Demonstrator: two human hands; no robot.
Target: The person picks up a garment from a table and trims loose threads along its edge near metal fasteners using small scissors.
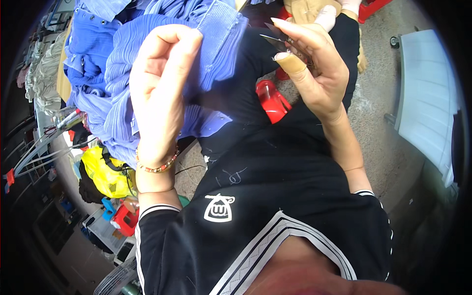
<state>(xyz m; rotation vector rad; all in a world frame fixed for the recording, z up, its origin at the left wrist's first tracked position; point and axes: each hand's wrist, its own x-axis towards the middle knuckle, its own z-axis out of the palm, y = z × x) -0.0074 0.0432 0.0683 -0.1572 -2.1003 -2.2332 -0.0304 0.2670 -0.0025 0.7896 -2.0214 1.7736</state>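
My left hand (pixel 160 88) pinches a fold of a blue ribbed garment (pixel 123 64) that hangs over my lap; a beaded bracelet circles that wrist. My right hand (pixel 312 64) is raised beside it and grips small metal thread snips (pixel 280 39), blades pointing left toward the garment's hem. The right thumb wears a tan bandage. The two hands are a short way apart.
More blue garments are piled at the upper left. A red plastic object (pixel 271 101) lies on the floor below my hands. A yellow bag (pixel 105 174) sits at left. A white panel (pixel 427 98) stands at right. Another person's gloved hand (pixel 324 14) shows at the top.
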